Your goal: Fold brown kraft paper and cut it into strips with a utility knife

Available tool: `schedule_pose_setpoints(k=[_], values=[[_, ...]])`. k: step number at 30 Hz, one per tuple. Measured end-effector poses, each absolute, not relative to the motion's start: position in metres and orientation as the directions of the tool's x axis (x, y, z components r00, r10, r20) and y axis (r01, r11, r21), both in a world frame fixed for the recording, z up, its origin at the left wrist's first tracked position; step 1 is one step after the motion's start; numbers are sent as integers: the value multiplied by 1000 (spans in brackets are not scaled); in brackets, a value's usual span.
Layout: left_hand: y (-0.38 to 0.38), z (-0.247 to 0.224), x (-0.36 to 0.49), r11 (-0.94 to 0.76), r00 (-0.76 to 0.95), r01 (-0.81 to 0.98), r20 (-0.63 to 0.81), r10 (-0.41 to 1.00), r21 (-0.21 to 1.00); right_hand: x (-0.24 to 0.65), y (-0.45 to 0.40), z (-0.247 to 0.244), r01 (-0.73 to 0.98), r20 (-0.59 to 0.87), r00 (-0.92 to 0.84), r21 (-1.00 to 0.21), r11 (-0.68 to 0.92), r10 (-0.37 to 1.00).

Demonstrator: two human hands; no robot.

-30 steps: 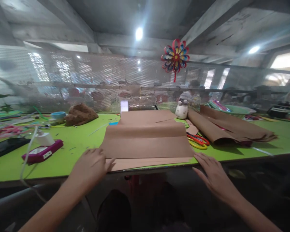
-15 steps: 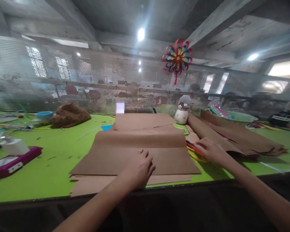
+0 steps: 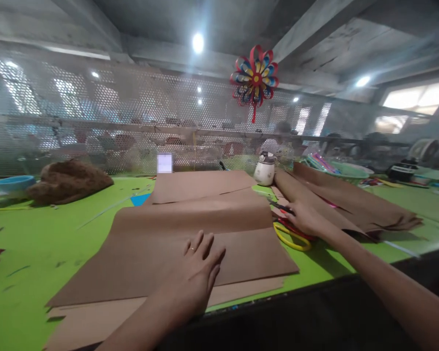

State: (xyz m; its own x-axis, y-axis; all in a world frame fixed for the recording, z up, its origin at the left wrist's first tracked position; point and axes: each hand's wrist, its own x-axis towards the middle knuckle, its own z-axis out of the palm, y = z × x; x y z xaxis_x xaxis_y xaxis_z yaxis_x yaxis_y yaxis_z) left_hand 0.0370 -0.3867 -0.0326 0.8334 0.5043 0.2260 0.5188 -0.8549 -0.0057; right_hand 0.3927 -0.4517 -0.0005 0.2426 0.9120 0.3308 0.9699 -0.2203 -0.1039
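My left hand [image 3: 199, 270], a ring on one finger, lies flat with fingers apart on a large brown paper sheet [image 3: 149, 248]. The sheet's far part is curved up in a fold, and more brown sheets lie beneath it. At the sheet's right edge my right hand [image 3: 305, 219] is closed on scissors [image 3: 278, 204], whose dark blade points up and left past the fingers. A red handle shows partly under this hand. Beside it a yellow handle loop [image 3: 292, 242] rests on the green table; whether both handles belong to one pair, I cannot tell.
A white bottle [image 3: 265, 170] stands behind the sheets. To the right lies a stack of folded brown paper [image 3: 358, 204]. A brown lump [image 3: 71, 181] and a blue bowl [image 3: 14, 183] sit at the left. A perforated screen [image 3: 131, 112] with a pinwheel [image 3: 256, 79] rises behind.
My view has shifted right and closer. My left hand's fingers have spread flat on the sheet. The right hand has shifted on the scissors, and more dark blade and yellow handle show.
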Motion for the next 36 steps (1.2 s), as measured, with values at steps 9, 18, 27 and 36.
schedule_pose_setpoints(k=[9,18,27,36], values=[[-385,-33,32,-878,859,478,193,474,27,392,-554,-36,987,403,159,-98,-130,901],[-390,-26,30,-886,874,464,158,459,2,393,-576,-30,978,271,47,-207,11,961],[-394,-18,30,-903,893,426,136,429,55,383,-615,-18,959,150,-19,-277,60,988],[-401,-14,35,-916,910,401,116,398,-11,379,-620,-23,966,113,-21,-255,49,993]])
